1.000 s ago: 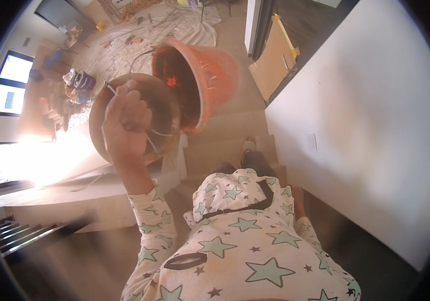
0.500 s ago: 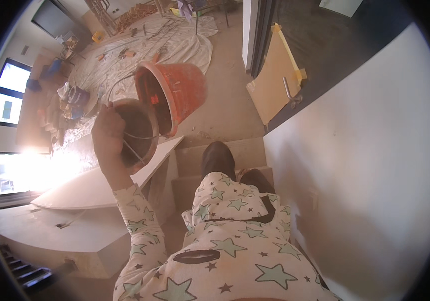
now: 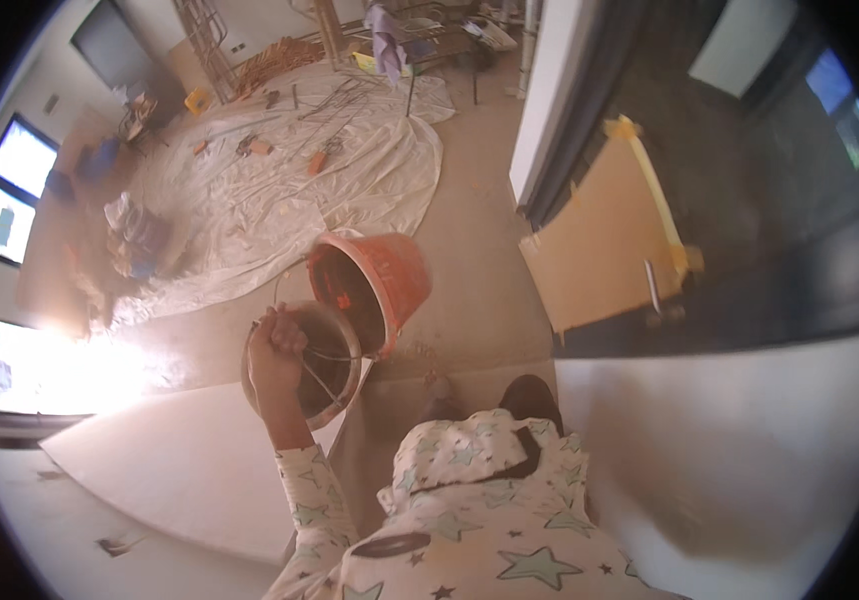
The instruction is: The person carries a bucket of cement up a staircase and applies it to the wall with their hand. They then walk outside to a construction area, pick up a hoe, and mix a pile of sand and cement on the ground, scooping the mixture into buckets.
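My left hand [image 3: 277, 350] is closed around the wire handles of two buckets, held out ahead of me on the left. One is an orange-red bucket [image 3: 401, 285], tipped on its side with its dusty mouth facing left. Beside it, nearer to me, hangs a brownish bucket [image 3: 327, 335], its dark inside partly hidden by my hand and wrist. The rims overlap in the picture; whether they touch I cannot tell. My left sleeve [image 3: 311, 490] is white with green stars. My right hand is out of the picture.
Stairs lead down to a dusty floor, with a white wall [image 3: 719, 440] on my right. A door panel covered in cardboard [image 3: 604, 240] has a metal handle. Ahead, crumpled plastic sheeting [image 3: 249, 220] bears bricks and rods. A white slab [image 3: 189, 460] lies to the left.
I have moved forward and down the steps; the sheeting and door look different in position. My left hand and both buckets sit farther right and lower in the picture, still held.
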{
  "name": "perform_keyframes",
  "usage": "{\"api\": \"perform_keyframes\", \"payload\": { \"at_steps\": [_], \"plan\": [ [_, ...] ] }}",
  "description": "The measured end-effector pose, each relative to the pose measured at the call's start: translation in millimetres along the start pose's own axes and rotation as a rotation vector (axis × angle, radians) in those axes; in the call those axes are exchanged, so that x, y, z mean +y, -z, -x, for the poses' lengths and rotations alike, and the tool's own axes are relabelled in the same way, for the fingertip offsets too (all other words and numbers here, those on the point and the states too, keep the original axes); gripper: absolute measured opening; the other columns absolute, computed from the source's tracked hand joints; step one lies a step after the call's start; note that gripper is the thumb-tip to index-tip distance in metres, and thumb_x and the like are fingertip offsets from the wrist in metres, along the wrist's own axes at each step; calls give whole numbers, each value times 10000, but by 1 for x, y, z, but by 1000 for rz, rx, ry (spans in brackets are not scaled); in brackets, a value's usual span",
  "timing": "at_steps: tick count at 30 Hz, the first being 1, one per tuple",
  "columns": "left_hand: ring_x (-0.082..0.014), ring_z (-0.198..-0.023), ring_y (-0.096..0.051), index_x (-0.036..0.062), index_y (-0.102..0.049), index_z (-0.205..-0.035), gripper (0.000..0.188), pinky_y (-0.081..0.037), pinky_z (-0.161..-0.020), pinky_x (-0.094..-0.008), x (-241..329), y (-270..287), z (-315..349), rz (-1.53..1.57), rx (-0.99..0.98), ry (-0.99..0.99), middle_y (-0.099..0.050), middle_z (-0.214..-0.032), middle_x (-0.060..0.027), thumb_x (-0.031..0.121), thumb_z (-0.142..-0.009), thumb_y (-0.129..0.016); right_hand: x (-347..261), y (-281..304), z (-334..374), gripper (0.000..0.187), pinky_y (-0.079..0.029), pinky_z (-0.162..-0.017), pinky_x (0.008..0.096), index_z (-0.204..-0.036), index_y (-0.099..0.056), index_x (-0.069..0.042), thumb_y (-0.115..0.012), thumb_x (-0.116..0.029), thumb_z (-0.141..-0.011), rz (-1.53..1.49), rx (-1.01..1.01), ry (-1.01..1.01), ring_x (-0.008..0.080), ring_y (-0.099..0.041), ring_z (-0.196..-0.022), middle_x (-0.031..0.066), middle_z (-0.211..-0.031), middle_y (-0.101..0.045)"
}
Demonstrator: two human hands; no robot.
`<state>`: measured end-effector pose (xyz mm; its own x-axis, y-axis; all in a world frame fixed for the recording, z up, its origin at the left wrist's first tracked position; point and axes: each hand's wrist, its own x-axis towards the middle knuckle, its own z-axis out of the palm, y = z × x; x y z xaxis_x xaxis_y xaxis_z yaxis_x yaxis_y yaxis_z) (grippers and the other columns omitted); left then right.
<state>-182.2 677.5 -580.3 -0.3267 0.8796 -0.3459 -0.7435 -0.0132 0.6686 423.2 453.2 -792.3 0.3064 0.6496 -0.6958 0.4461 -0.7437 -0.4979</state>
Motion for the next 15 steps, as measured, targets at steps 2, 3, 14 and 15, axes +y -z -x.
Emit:
{"api": "perform_keyframes", "payload": {
  "at_steps": [2, 3, 14, 15],
  "plan": [
    [-140, -646, -490, -35, -544, -1126, 279, -425, -673, -315, -31, 0, -9, -48, 130, -21, -483, -678, -4, 177, -944, -550, -18, -17, -28, 274, -508, -673, 348, -945, -684, 12, -636, -193, -770, 18, 24, 26, 200, -661, -756, 136, -860, -684],
    [-159, -690, -520, -35, -549, -1121, 269, -443, -730, -343, -33, 17, -8, -33, 135, -33, -504, -700, -15, 163, -938, -553, -40, -22, -41, 273, -508, -672, 348, -945, -684, 12, -636, -192, -770, 45, 17, 52, 199, -661, -754, 136, -859, -683],
    [-157, -743, -548, -19, -571, -1077, 219, -491, -841, -354, 12, 92, -70, -200, 358, -162, -509, -728, -6, 138, -923, -573, -237, -106, -171, 261, -511, -638, 340, -944, -686, 4, -628, -182, -771, 134, -109, 259, 191, -660, -733, 130, -839, -679],
    [-160, -762, -555, -21, -569, -1089, 235, -492, -842, -354, 14, 102, -69, -386, 405, -201, -525, -746, -8, 147, -924, -578, -242, -119, -188, 257, -512, -625, 336, -949, -686, 0, -624, -175, -772, 186, -130, 280, 189, -660, -724, 130, -830, -677]
  ]
}}
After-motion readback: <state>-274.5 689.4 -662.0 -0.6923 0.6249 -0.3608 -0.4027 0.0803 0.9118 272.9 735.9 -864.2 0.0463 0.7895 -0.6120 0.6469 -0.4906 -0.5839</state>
